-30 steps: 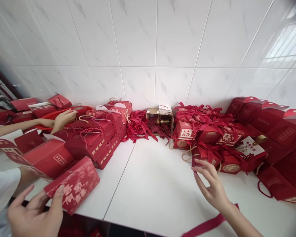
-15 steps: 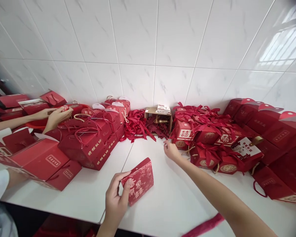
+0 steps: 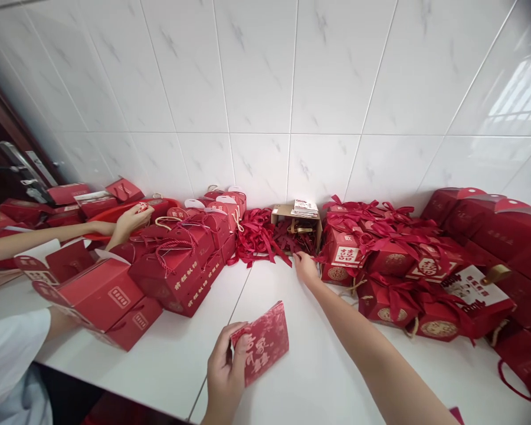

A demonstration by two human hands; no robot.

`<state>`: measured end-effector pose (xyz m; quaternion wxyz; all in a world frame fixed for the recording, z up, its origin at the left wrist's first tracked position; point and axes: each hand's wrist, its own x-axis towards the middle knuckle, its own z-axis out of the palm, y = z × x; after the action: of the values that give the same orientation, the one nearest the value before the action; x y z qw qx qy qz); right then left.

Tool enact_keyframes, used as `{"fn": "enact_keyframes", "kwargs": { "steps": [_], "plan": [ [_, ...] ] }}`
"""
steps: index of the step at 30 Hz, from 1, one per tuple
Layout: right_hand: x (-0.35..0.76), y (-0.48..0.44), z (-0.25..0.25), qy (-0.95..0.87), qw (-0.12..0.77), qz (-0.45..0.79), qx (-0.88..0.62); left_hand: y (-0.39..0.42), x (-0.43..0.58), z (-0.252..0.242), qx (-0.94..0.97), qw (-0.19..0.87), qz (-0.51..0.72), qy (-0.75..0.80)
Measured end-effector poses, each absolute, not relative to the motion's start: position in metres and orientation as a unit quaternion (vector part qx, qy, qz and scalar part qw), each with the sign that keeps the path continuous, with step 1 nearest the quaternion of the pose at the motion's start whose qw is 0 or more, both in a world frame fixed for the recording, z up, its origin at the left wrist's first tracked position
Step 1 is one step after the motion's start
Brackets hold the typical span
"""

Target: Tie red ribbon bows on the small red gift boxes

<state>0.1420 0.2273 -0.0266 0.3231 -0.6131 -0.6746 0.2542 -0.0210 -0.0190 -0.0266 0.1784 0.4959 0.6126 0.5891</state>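
My left hand (image 3: 226,367) grips a small red box (image 3: 268,345) with pale lettering, thumb across its front, above the white table. My right hand (image 3: 306,268) reaches forward to the front edge of a small open cardboard box (image 3: 283,209). Its fingers are bent together at the dark red cut-out pieces (image 3: 287,236) there; what they pinch, if anything, is hidden. A heap of red ribbons (image 3: 256,233) lies just left of this cardboard box. On its right are stacked red gift boxes (image 3: 347,255) tied with ribbon bows.
Larger red handled boxes (image 3: 177,277) stand at left, near an open red carton (image 3: 101,295). A co-worker's hands (image 3: 130,224) hold a small red-and-white item over a red basin. More dark red boxes (image 3: 500,230) line the right. A tiled wall (image 3: 265,88) closes the back.
The view has shifted, so the boxes appear farther right and lower. My right hand has moved slightly left and closer to the cardboard box. My left hand still holds the red box.
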Motion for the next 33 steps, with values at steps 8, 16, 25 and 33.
{"fn": "enact_keyframes", "kwargs": {
  "steps": [8, 16, 25, 33],
  "plan": [
    [0.176, 0.131, 0.020, -0.664, 0.445, 0.406, -0.443, -0.031, -0.012, 0.028, 0.470, 0.023, 0.653, 0.593],
    [0.224, 0.019, 0.041, -0.646, 0.450, 0.572, -0.230, -0.051, 0.037, 0.073, 0.434, 0.498, 0.577, 0.479],
    [0.230, -0.014, 0.022, -0.766, 0.479, 0.356, -0.238, -0.054, 0.047, 0.044, 0.447, 0.409, 0.640, 0.472],
    [0.217, -0.023, 0.040, -0.765, 0.560, 0.259, -0.182, -0.068, 0.052, 0.037, 0.639, 0.224, 0.612, 0.409]
  ]
}}
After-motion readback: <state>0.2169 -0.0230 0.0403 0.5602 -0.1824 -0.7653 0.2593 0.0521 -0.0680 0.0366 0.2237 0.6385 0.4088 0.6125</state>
